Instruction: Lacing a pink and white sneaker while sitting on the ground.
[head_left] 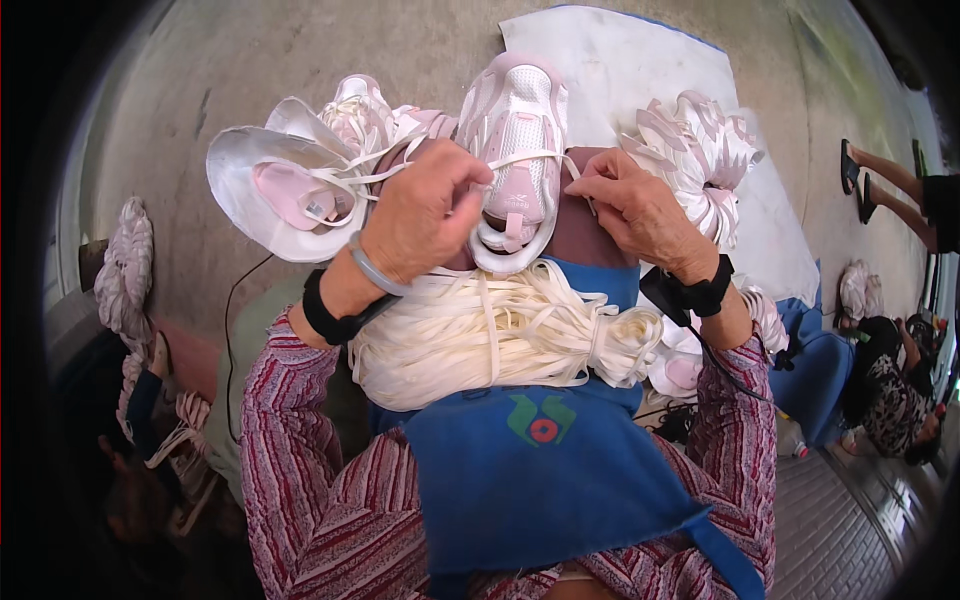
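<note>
A white and pink sneaker (530,125) rests on my lap between my hands, its heel opening toward me. One cream shoelace (530,157) runs across it, above the pink tongue (517,192). My left hand (425,210) is closed on the lace's left side, with more lace trailing off to the left. On the right, my right hand (640,208) pinches the other side of the lace between thumb and fingers. A thick bundle of cream shoelaces (460,335) lies across my lap just below the sneaker, tied round with a lace.
At the left are white and pink shoe uppers (290,190). A bunch of pink and white shoe parts (695,160) lies at the right on a white sheet (780,230). Other people's legs (900,195) and a seated person (885,390) show at the far right. A dark cord (232,350) hangs at left.
</note>
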